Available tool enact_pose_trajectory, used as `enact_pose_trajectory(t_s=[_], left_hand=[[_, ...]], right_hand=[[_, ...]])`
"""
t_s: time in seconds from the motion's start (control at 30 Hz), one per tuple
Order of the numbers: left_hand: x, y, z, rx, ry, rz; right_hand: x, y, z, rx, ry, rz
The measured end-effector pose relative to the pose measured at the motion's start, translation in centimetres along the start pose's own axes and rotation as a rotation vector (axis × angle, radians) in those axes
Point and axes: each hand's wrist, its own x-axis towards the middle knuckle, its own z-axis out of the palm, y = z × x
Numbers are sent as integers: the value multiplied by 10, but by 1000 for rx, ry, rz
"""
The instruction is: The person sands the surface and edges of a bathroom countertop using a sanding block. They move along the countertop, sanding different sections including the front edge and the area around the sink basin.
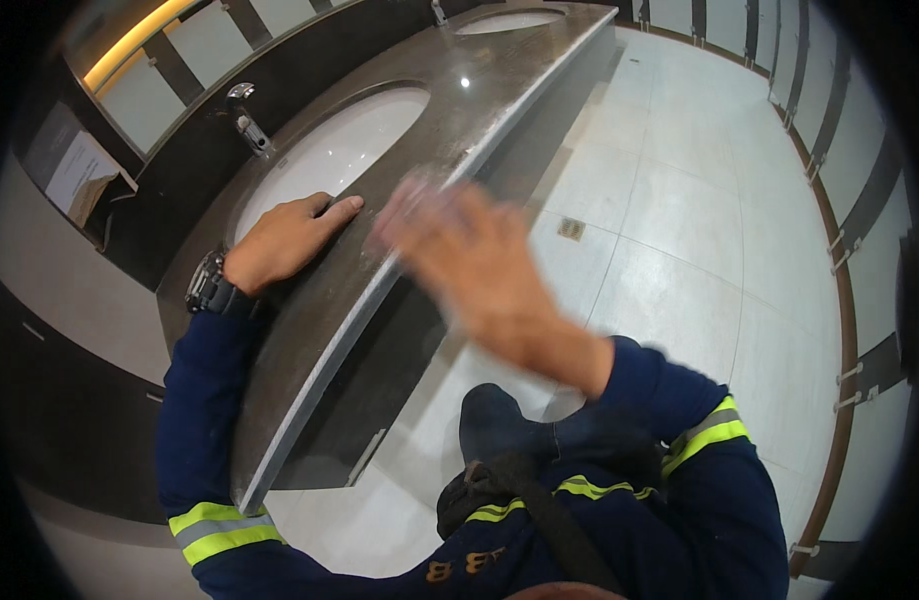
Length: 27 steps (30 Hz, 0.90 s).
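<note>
My left hand [284,243], with a black watch [214,287] at the wrist, rests on the near rim of a white oval sink [354,140]. Its thumb stretches out along the dark countertop [309,330], and nothing shows in its grasp. Over the front edge of that counter is my right hand [469,250], smeared by motion. Its fingers reach the pale edge strip [324,370]. A pinkish blur at the fingertips hides whether anything is held there. Behind the sink stands a chrome faucet [247,120].
Farther along the counter is a second sink [509,21]. A mirror [204,50] runs along the wall, beside a dispenser with torn brown paper [89,195]. Pale floor tiles [679,190] with a small drain [571,229] lie to the right, bordered by stall panels [879,300].
</note>
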Motion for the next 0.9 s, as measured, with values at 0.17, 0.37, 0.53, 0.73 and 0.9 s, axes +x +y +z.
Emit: enact_pose_trajectory(t_s=[0.17, 0.37, 0.53, 0.73, 0.9], left_hand=[[-10, -4, -1, 19, 35, -13], [3, 12, -4, 21, 12, 15], [-15, 10, -4, -9, 41, -54], [2, 17, -9, 8, 11, -36], [-18, 5, -6, 34, 32, -73]], right_hand=[[0, 30, 13, 4, 47, -31], [26, 187, 49, -207, 147, 190], [-1, 61, 41, 14, 142, -81], [13, 160, 54, -70, 134, 149], [8, 90, 42, -96, 45, -14]])
